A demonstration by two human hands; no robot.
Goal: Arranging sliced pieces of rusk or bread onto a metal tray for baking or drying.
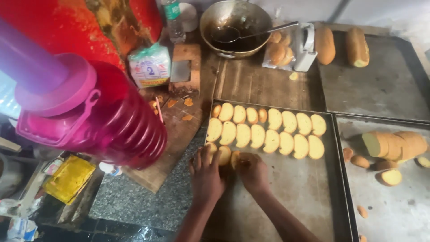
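A ribbed magenta plastic jar (pixel 112 121) with a pink lid looms closest, upper left. Behind it on the desk (pixel 251 80) sits a white bread bag (pixel 150 67) with a yellow band. The left hand (pixel 206 177) and right hand (pixel 253 172) each pinch a rusk slice (pixel 224 154) at the baking tray's (pixel 291 188) near-left corner; the slices lie flat, long axes running away from the camera.

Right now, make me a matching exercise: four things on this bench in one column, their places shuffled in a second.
1. ladle
2. whole loaves
3. bread slices in rows
4. large pink jar

A. on the baking tray at the person's hands
B. on its side, left of the tray
C. in the metal bowl
D. far right, on the back tray

Pairs: 1-C, 2-D, 3-A, 4-B
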